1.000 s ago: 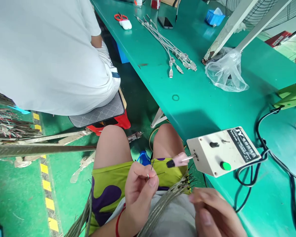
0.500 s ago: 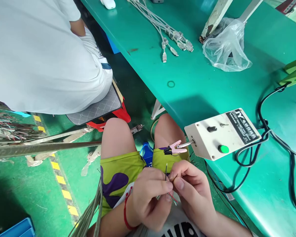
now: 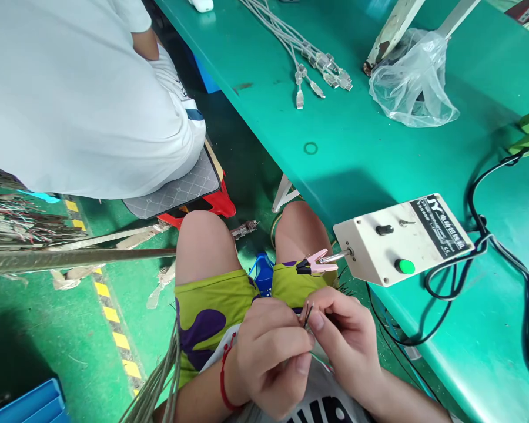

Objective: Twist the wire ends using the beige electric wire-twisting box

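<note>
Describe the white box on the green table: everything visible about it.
The white box looks like painted metal and lies near the edge of the green table. Its top carries a black knob, a small toggle switch, a green button and a black label. A metal rod at its left end holds a pink clip. Black cables loop beside it. Neither hand touches it.

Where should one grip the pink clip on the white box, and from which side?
Probably at its forked pink tails, near the metal shaft, coming from the person's side. The pink clip lies level and points left, away from the white box; its black jaw tip is at the far left, so pinching the spread tails should open it.
</note>
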Demonstrator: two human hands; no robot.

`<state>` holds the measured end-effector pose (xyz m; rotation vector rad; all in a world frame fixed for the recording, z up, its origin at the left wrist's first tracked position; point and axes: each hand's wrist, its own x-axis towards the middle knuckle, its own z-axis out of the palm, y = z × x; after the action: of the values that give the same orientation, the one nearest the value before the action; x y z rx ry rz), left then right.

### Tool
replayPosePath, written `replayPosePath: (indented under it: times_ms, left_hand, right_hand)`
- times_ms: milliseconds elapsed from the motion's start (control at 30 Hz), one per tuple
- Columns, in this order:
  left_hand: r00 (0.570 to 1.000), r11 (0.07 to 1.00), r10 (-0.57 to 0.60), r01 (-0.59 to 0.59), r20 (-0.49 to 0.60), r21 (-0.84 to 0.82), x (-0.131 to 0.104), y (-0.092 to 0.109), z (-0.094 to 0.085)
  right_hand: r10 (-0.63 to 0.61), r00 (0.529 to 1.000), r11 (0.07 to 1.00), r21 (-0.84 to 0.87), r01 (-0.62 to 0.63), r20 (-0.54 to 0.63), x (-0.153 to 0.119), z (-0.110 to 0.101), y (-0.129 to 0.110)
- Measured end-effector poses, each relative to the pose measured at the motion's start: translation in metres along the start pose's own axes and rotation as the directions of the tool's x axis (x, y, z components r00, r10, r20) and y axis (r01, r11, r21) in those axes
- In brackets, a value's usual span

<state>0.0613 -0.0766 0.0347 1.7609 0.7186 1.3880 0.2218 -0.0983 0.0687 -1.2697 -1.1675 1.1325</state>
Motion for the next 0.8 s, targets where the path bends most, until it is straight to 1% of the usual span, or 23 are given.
replayPosePath:
  times_ms: [67,133,200,367,433,567,700,800]
  left_hand:
    - [1.000,0.999,-0.005,0.006,-0.009,0.032,0.000,0.000,-0.002]
    - [0.999,0.997,-0.016,0.018,-0.035,0.069,0.001,0.000,-0.003]
    - [0.999,0.994,-0.018,0.022,-0.044,0.108,0.002,0.000,-0.005]
    - [1.000,0.989,-0.004,0.007,-0.018,0.149,0.011,0.002,-0.007]
    - [1.000,0.985,-0.017,0.019,-0.014,0.169,0.013,0.003,-0.008]
    - [0.997,0.976,-0.068,0.071,-0.020,0.206,0.013,0.003,-0.007]
    - [0.995,0.972,-0.094,0.101,-0.044,0.213,0.013,0.004,-0.005]
    - [0.994,0.969,-0.098,0.105,-0.044,0.224,0.017,0.004,-0.004]
  right_hand:
    - [-0.164,0.986,0.974,-0.152,0.168,0.041,0.000,-0.002,-0.001]
    - [-0.278,0.958,0.936,-0.207,0.286,0.067,0.000,-0.003,-0.002]
    - [-0.305,0.950,0.920,-0.237,0.312,0.063,-0.001,-0.003,-0.001]
    - [-0.353,0.933,0.894,-0.272,0.356,0.062,-0.001,0.000,0.000]
    - [-0.355,0.932,0.891,-0.276,0.360,0.071,0.000,0.000,0.001]
    - [-0.338,0.941,0.906,-0.261,0.333,0.026,0.002,0.000,0.002]
    - [-0.265,0.964,0.942,-0.217,0.255,-0.018,0.003,0.000,0.001]
    - [-0.207,0.975,0.968,-0.160,0.193,-0.077,0.003,0.000,0.002]
